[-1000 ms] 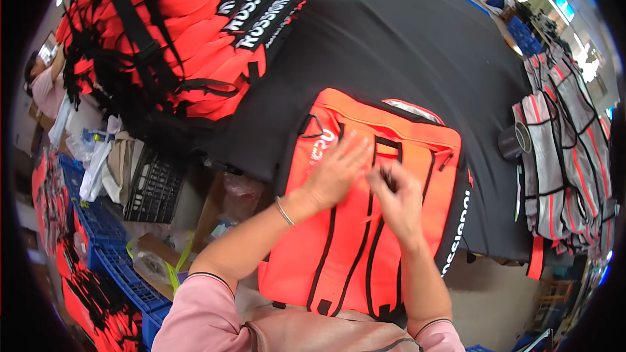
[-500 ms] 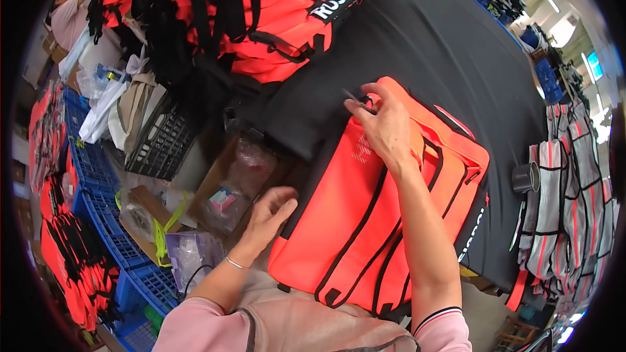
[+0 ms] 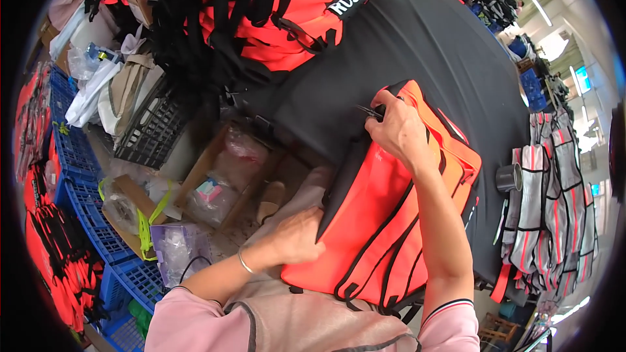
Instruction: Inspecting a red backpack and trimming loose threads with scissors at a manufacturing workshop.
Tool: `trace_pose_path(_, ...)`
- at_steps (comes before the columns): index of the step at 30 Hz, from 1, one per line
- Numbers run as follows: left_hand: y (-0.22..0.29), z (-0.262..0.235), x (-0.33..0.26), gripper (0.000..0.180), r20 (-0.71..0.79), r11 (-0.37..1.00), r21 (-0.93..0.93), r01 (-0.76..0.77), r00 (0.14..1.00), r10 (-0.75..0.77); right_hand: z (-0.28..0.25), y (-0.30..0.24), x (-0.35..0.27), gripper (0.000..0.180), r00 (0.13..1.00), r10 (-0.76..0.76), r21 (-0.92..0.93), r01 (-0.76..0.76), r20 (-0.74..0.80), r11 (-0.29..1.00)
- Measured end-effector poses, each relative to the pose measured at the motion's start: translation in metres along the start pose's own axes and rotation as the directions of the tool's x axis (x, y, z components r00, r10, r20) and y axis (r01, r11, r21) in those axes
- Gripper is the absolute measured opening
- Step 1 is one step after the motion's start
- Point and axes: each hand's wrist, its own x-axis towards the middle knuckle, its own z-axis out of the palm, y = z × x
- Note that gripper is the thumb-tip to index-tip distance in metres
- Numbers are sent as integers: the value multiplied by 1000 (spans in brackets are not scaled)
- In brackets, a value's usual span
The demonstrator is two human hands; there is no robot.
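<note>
An orange-red backpack with black straps and piping lies tilted at the near edge of the black-covered table, against my lap. My left hand grips its left side edge, with the thumb on the orange panel and some fingers hidden behind the bag. At the far top corner, my right hand is closed around small dark thread snips, whose pointed blades stick out to the left. The fingers of that hand also rest against the bag's upper edge.
More orange-red bags with black straps are piled at the far left of the table. Beside it stand a black crate, an open carton and blue crates. Grey straps and a grey cup are at the right.
My left hand has moved right, from beside the backpack onto its left edge. The backpack's left side is now lifted and tilted. My right hand still holds the snips at the top corner.
</note>
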Motion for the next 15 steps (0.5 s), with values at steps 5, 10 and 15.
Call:
trace_pose_path(5, 16, -15, -15, 59, -97, 994, 112, 5, 995, 6, 7, 20, -30, 31, 974, -8, 245, 65, -227, 967)
trace_pose_path(10, -19, -16, -11, 111, 60, 967, -155, -202, 975, 213, -4, 37, -74, 21, 835, 211, 689, 246, -508, 682)
trace_pose_path(15, 21, 12, -11, 89, -107, 941, -325, -92, 992, 60, 12, 75, -109, 28, 801, 459, 920, 293, -385, 260)
